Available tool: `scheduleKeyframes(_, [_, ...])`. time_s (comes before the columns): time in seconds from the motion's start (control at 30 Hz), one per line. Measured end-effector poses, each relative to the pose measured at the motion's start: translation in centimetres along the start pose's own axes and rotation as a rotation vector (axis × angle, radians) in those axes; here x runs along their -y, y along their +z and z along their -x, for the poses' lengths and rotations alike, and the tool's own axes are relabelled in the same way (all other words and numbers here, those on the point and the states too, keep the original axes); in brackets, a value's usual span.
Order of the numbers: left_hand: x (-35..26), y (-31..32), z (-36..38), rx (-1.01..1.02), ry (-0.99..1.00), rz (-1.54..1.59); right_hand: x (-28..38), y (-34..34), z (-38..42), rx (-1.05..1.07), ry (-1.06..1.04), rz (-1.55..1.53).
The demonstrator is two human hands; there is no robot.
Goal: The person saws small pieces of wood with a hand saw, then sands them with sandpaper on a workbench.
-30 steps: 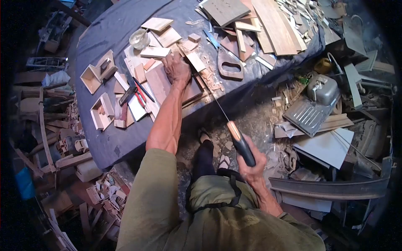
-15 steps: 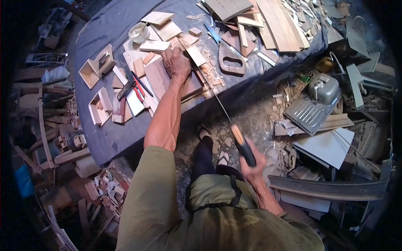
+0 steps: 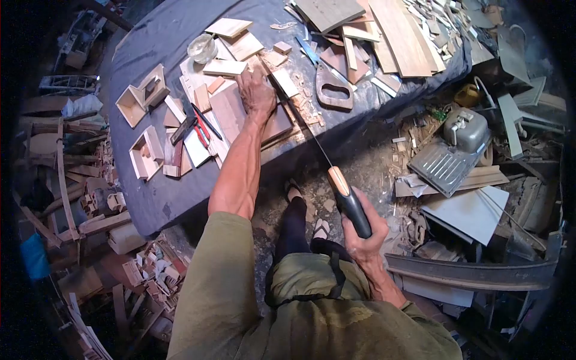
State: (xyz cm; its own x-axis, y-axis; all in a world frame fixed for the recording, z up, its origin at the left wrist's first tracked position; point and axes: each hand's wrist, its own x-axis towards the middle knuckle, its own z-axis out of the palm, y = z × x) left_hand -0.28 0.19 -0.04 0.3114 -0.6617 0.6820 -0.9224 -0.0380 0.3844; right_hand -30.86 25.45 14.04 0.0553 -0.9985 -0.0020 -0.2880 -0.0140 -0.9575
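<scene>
My right hand is wrapped around the black and orange handle of a handsaw. Its thin blade runs up over the table edge, alongside a pale wood piece. My left hand presses down with curled fingers, gripping wood beside the blade; the fingertips and part of that wood are hidden. Beneath my left wrist lies a brown wooden board. Sawdust and chips are scattered right of the blade. Left of my forearm are a hammer and red-handled pliers.
A second handsaw lies to the right on the cloth-covered table. Offcuts and boards pile up behind it. Small wooden boxes and a glass jar stand on the left side. A metal sink and scrap crowd the floor.
My right hand has pushed the handsaw slightly forward, toward the table, and its handle shows more clearly. My left hand keeps its place on the wood; the view has shifted a little.
</scene>
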Motion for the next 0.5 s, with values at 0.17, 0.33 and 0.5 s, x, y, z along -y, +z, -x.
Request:
scheduleKeyframes(0.17, [0.6,0.3,0.5,0.053,-0.003,-0.013,-2.3,-0.1,2.3,0.008,0.029,0.052])
scheduleKeyframes(0.33, [0.5,0.1,0.2,0.107,-0.036,-0.017,-3.9,-2.8,6.0,0.005,-0.014,0.086])
scheduleKeyframes(0.5, [0.4,-0.1,0.0,0.006,0.029,0.033,-3.4,0.3,1.2,-0.070,-0.067,0.062])
